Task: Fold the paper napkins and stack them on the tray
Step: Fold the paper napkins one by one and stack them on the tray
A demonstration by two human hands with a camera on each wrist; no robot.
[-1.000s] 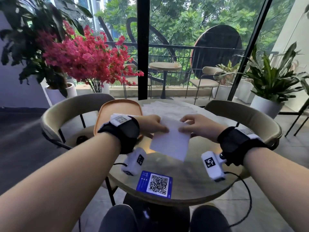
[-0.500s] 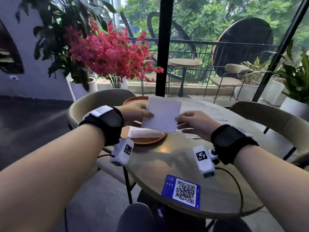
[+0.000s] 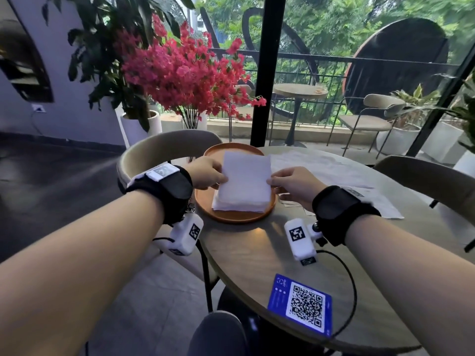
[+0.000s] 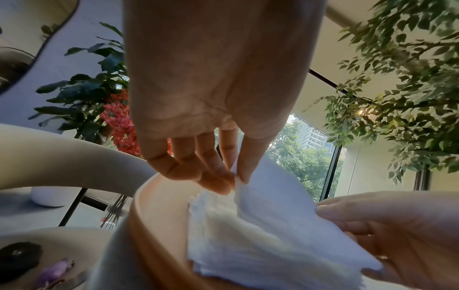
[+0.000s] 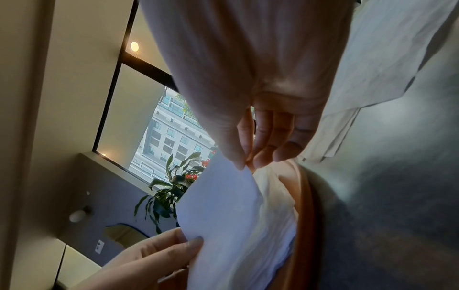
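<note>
Your orange tray [image 3: 232, 217] holds a stack of folded napkins [image 3: 240, 202]. Your left hand [image 3: 205, 173] and right hand [image 3: 295, 186] pinch a folded napkin [image 3: 246, 176] by its side edges, now lowered onto that stack from above the tray.

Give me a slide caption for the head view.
Both hands lower a folded napkin onto the stack on the tray.

Folded white napkin [image 3: 246, 173] tilted above white stack [image 3: 240, 202] (edges slightly ragged) on round orange tray [image 3: 231, 217]; unfolded napkins [image 3: 321, 168] lie flat beside.
</note>
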